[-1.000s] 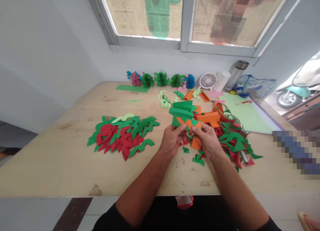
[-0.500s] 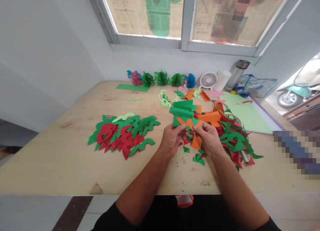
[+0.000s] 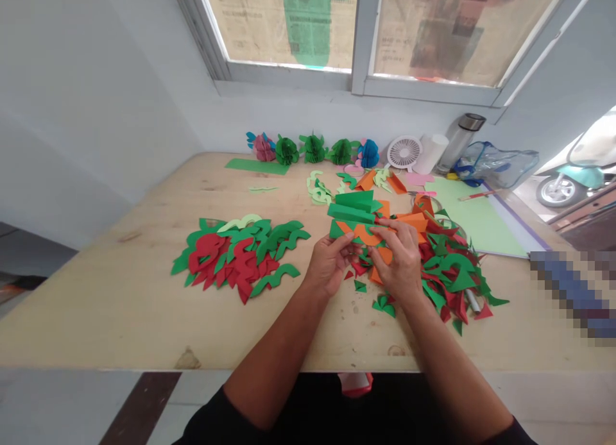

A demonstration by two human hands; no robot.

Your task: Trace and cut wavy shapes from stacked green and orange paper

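Observation:
Between my hands, above the table, is a green paper strip (image 3: 335,229) with a wavy orange paper cutout (image 3: 366,235) lying on its face. My left hand (image 3: 332,262) pinches the left end of both papers, thumb on top. My right hand (image 3: 400,256) grips their right part, its fingers reaching over the upper edge. Just beyond lie folded green paper pieces (image 3: 353,204) and a folded orange piece (image 3: 411,223). Left of my hands, red wavy cutouts (image 3: 240,265) and green wavy cutouts (image 3: 282,240) form a loose pile.
Red and green scraps (image 3: 455,272) heap up at my right. Honeycomb paper figures (image 3: 314,149), a small white fan (image 3: 404,152), a bottle (image 3: 462,140) and a clear pouch (image 3: 500,166) line the wall. A light green sheet (image 3: 486,220) lies at the right of the table (image 3: 129,291).
My right hand has shifted its hold, the fingers now over the top of the papers instead of pinching their right end. My left hand keeps its pinch.

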